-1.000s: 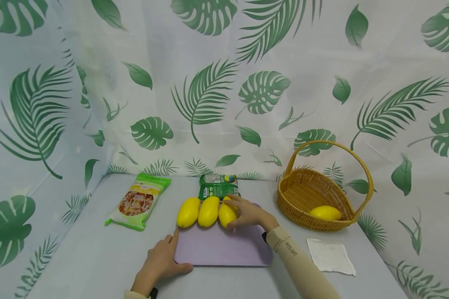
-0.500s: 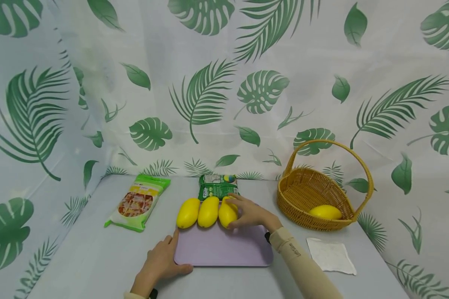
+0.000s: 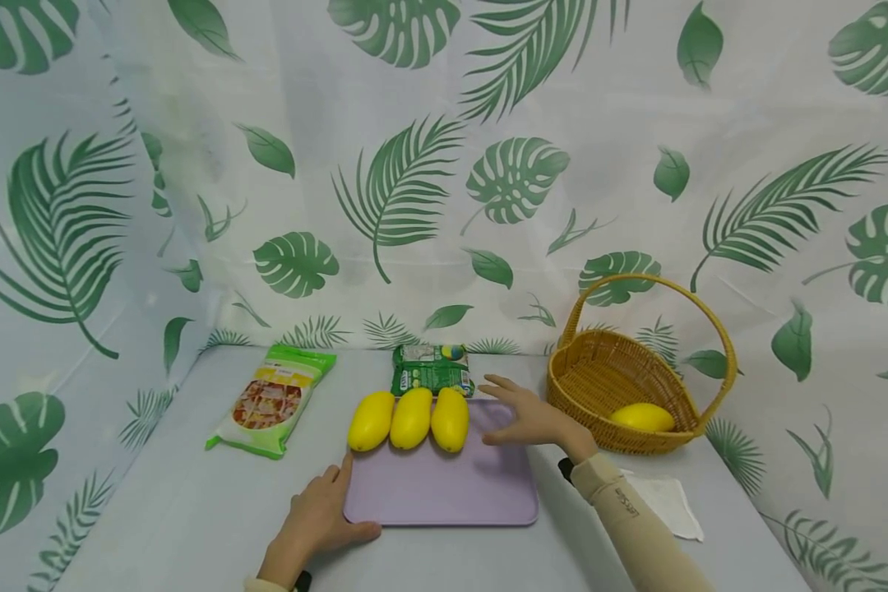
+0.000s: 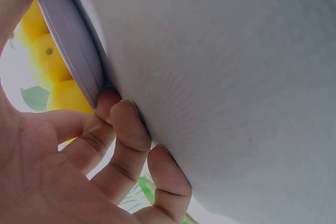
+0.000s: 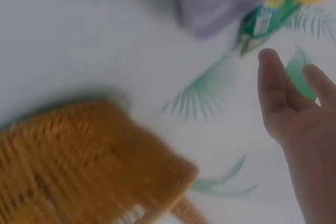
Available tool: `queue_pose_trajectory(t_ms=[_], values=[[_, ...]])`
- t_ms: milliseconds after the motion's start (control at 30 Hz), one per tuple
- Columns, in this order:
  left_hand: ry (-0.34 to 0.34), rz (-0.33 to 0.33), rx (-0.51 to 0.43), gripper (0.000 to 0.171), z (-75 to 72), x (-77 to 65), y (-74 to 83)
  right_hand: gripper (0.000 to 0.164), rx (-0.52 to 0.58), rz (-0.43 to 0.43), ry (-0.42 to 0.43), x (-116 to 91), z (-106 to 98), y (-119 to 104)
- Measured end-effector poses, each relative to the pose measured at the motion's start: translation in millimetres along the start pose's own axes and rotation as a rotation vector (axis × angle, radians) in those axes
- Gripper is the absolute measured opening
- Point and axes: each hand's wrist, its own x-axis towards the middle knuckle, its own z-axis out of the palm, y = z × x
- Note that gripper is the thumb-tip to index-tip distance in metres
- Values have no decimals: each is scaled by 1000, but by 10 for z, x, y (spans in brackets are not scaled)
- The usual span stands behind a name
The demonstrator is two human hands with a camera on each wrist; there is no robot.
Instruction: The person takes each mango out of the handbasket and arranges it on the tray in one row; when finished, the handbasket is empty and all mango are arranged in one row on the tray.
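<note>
Three yellow mangoes stand side by side along the far part of a lilac tray (image 3: 444, 493): a left one (image 3: 372, 421), a middle one (image 3: 411, 418) and a right one (image 3: 450, 420). My left hand (image 3: 316, 516) holds the tray's near left corner, thumb at the front edge and a finger at the left side. In the left wrist view the tray's rim (image 4: 71, 40) lies between thumb and fingers. Over the tray's right side hovers my right hand (image 3: 533, 419), fingers spread and nothing in it, apart from the right mango.
At the right stands a wicker basket (image 3: 592, 374) with a tall handle and one mango (image 3: 642, 417) inside. A white cloth (image 3: 669, 501) lies before it, partly behind the right sleeve. Behind the tray is a green packet (image 3: 431, 370); a green-and-white food bag (image 3: 272, 400) lies left.
My right hand has let go of the right mango and moved right, towards the basket. That mango stays on the tray. The left hand has kept its place at the corner.
</note>
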Motion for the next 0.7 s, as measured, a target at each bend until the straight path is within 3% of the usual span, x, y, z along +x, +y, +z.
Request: queue_pose_trajectory(t_ms=[267, 700], values=[[-6, -3, 14, 124, -24, -2, 31, 87, -45, 38, 120, -364, -386, 214], [-22, -18, 4, 125, -9, 23, 18, 84, -114, 179, 153, -895, -805, 530]])
